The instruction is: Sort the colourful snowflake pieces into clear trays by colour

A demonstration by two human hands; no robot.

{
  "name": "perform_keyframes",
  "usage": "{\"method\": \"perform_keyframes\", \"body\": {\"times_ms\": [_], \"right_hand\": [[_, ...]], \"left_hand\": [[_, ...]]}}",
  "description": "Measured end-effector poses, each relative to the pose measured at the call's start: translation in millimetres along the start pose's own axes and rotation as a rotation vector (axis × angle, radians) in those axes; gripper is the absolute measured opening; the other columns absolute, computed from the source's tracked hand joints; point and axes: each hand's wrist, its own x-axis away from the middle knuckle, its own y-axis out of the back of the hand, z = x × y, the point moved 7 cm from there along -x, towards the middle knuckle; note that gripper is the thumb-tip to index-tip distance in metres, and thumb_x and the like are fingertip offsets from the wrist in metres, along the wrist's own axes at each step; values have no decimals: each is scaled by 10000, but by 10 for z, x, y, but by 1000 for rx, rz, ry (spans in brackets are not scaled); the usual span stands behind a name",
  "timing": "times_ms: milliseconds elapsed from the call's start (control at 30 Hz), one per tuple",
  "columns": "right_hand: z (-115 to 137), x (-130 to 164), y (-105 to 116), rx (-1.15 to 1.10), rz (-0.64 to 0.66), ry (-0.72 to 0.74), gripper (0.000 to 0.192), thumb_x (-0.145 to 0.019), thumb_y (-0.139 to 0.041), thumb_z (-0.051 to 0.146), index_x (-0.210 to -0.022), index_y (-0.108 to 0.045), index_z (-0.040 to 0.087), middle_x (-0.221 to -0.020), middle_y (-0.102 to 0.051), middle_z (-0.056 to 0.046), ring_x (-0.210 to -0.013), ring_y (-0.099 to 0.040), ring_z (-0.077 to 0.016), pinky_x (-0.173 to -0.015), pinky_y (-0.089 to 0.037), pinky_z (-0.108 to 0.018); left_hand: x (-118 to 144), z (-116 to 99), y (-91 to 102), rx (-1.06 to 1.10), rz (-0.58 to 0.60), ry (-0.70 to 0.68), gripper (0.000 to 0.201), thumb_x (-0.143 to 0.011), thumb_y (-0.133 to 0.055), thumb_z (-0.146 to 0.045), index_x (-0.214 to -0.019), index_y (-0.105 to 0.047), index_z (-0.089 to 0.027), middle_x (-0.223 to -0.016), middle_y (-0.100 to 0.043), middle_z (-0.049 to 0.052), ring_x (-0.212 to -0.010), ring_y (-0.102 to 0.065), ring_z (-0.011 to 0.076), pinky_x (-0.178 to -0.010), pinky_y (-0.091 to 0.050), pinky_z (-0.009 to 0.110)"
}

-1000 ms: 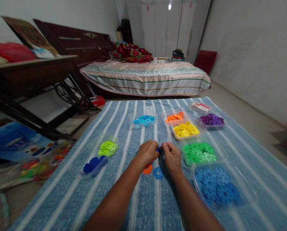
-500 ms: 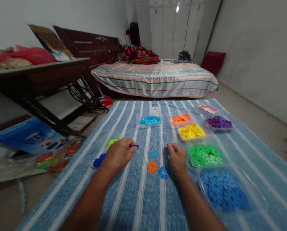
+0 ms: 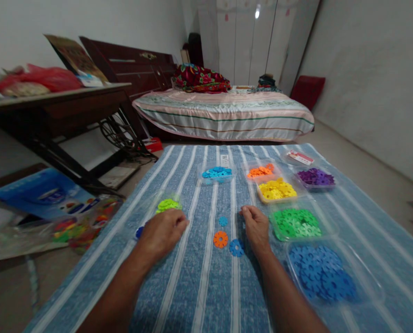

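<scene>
Left of the middle of the table, my left hand point(image 3: 165, 230) is closed with its fingers curled down; whatever they hold is hidden. It partly covers a tub of lime-green notched discs point(image 3: 167, 204) and some dark blue discs point(image 3: 139, 232). My right hand point(image 3: 255, 227) rests on its side on the cloth, thumb and fingers pinched together, and I cannot make out anything in them. Between the hands lie a small light blue disc point(image 3: 223, 221), an orange notched disc point(image 3: 221, 239) and a blue notched disc point(image 3: 236, 248), flat and apart.
Clear tubs hold light blue discs point(image 3: 217, 172), orange discs point(image 3: 261, 170), yellow discs point(image 3: 276, 189), purple discs point(image 3: 315, 176), green discs point(image 3: 296, 223) and large blue discs point(image 3: 321, 273). A red-and-white card point(image 3: 300, 157) lies at the back right. Beyond the striped tablecloth point(image 3: 187, 286) stands a bed point(image 3: 223, 113).
My left hand has drawn back left and slightly towards me, and the dark blue piece that stuck out of its fingers no longer shows. My right hand has stayed nearly still.
</scene>
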Motion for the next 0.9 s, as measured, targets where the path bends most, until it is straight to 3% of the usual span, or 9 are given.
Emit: {"method": "perform_keyframes", "body": {"times_ms": [100, 233, 467, 633, 733, 800, 900], "right_hand": [[19, 2, 0, 2, 2, 2, 326, -825, -536, 427, -741, -678, 146, -666, -636, -10, -672, -562, -169, -656, -413, -256], [28, 0, -9, -8, 4, 8, 324, -828, -539, 424, -746, -682, 145, -668, -639, -10, -674, -565, -172, -657, -415, -260], [7, 3, -20, -5, -2, -12, 333, -829, -541, 433, -756, -692, 146, -682, -648, -11, -684, -576, -177, -661, -412, -268], [20, 2, -28, -9, 4, 0, 328, -836, -536, 427, -742, -683, 150, -681, -643, -7, -687, -573, -171, -671, -412, -264], [6, -1, -29, -19, -2, 0, 324, -837, -541, 427, -756, -689, 151, -681, -645, -4, -687, -576, -170, -663, -414, -262], [-4, -1, -30, -21, -3, 1, 323, -838, -543, 427, -761, -692, 150, -682, -645, -2, -680, -575, -168, -656, -414, -261], [-11, -1, -31, -21, -1, 6, 329, -841, -539, 427, -768, -697, 148, -678, -645, -4, -668, -570, -165, -655, -415, -264]], "left_hand": [[-5, -368, -358, 31, 124, -122, 196, -859, -483, -311, -798, -620, -185, -882, -655, 54, -830, -605, 199, -694, -373, 281], [-27, -568, -621, 44, 150, -135, 183, -837, -517, -324, -906, -624, -193, -963, -654, 72, -888, -618, 227, -729, -388, 301], [-100, -563, -716, 146, 159, -99, 147, -742, -587, -293, -844, -624, -194, -902, -649, 44, -821, -602, 199, -684, -374, 280], [-186, -477, -887, 407, 216, -110, 47, -660, -560, -224, -645, -540, -183, -616, -539, -23, -619, -508, 139, -553, -303, 244], [-213, -468, -938, 585, 269, -108, 77, -669, -549, -252, -693, -544, -179, -574, -489, -43, -553, -462, 123, -518, -300, 236], [-211, -512, -912, 577, 284, -116, 134, -681, -569, -290, -756, -575, -179, -584, -500, -47, -548, -461, 122, -516, -298, 235], [-203, -615, -828, 397, 246, -141, 141, -653, -620, -288, -749, -604, -187, -624, -542, -38, -594, -486, 127, -543, -288, 237]]}}
